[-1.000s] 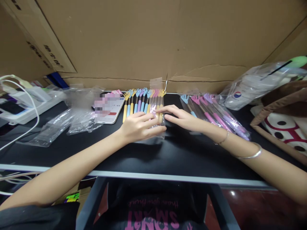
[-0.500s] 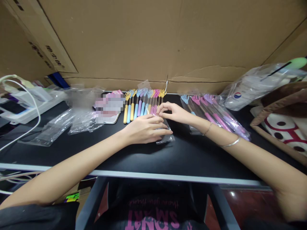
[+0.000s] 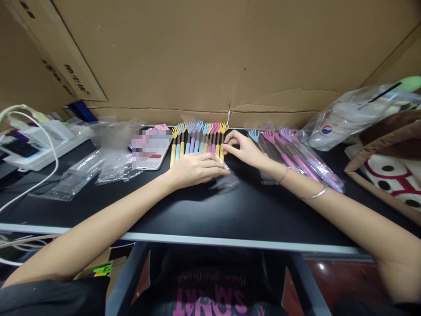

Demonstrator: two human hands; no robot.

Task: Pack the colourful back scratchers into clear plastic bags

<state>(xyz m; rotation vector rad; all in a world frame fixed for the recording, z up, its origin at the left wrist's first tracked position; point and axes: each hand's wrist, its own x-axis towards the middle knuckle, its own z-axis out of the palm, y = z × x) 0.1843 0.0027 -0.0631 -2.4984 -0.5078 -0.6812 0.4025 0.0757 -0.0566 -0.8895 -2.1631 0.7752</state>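
Back scratchers with small claw heads and pastel handles lie side by side in a row at the back of the desk. My left hand is spread flat over their lower handles, fingers stretched out to the right. Beneath its fingertips lies a clear plastic sleeve. At the row's right end is a yellow back scratcher. My right hand is beside it, fingers curled and tips drawn together at its edge; what they pinch, if anything, is hidden.
More back scratchers in clear sleeves lie to the right. A bagged cup and a brown bag stand farther right. Clear plastic sleeves, a phone and a power strip are at left. Cardboard walls the back.
My right hand has shifted slightly right and up, from over the handles to the row's right edge. My left hand has moved slightly up and left, farther over the handles.
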